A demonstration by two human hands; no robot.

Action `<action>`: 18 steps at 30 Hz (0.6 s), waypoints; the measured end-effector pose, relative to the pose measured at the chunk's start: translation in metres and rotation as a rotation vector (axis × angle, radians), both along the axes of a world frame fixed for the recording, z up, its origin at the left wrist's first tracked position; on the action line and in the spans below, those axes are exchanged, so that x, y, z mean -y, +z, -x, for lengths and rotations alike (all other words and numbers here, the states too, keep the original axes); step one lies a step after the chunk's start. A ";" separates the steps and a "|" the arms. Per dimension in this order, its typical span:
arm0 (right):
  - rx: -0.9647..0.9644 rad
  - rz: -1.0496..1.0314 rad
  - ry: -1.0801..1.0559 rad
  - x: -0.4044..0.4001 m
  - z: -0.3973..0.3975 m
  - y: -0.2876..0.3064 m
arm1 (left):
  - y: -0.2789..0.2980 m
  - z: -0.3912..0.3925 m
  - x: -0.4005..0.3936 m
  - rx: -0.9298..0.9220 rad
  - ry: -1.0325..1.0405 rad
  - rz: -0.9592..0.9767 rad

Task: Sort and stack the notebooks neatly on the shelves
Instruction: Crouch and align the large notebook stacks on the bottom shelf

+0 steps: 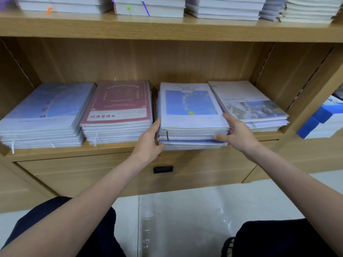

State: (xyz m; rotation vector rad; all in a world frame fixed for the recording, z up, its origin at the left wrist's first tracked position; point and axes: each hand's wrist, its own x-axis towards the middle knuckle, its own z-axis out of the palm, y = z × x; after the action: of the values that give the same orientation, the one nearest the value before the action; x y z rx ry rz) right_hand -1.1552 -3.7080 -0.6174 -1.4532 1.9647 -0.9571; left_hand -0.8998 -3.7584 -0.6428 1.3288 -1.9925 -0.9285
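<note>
- The left hand [148,143] lies flat against the left side of the Ferris Wheel stack [193,115], fingers straight, thumb tucked at its lower front corner.
- The right hand [235,132] presses the stack's right front corner, fingers nearly straight along the edges, gripping nothing.
- That stack sits on the wooden shelf [70,152], at 12 o'clock from the hands.
- At 3 o'clock, touching it, lies the photo-cover stack [259,110].
- At 9 o'clock stands the red stack [118,112]; beyond it, the pale blue stack [44,115].
- At 6 o'clock, a drawer handle [163,169].
</note>
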 end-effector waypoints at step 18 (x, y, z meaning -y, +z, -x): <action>-0.056 -0.027 0.074 0.002 -0.011 0.002 | 0.008 0.003 0.001 -0.070 0.016 0.046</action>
State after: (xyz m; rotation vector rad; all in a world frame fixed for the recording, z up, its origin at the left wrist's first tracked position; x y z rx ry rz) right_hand -1.1445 -3.7096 -0.6152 -1.5414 1.9413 -0.8638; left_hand -0.9030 -3.7589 -0.6353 1.2687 -1.9357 -0.9043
